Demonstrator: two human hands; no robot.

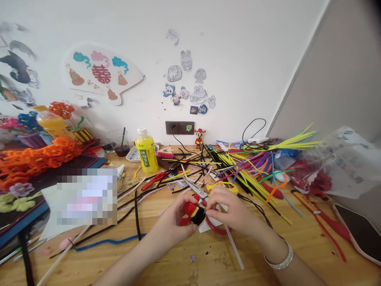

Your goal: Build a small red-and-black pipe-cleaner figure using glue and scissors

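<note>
small red and black pipe-cleaner figure (192, 213), tightly coiled chenille stems, held tilted, partly hidden from view

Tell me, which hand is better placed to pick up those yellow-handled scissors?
Probably the right hand: it sits just below the scissors' yellow handles, while the left hand grips the red and black pipe-cleaner figure.

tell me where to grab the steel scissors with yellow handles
Grip the yellow plastic handle loops from above on the near side: they sit just beyond your right hand, while the pointed steel blades slant away to the left, so the loops are the safer hold.
</note>
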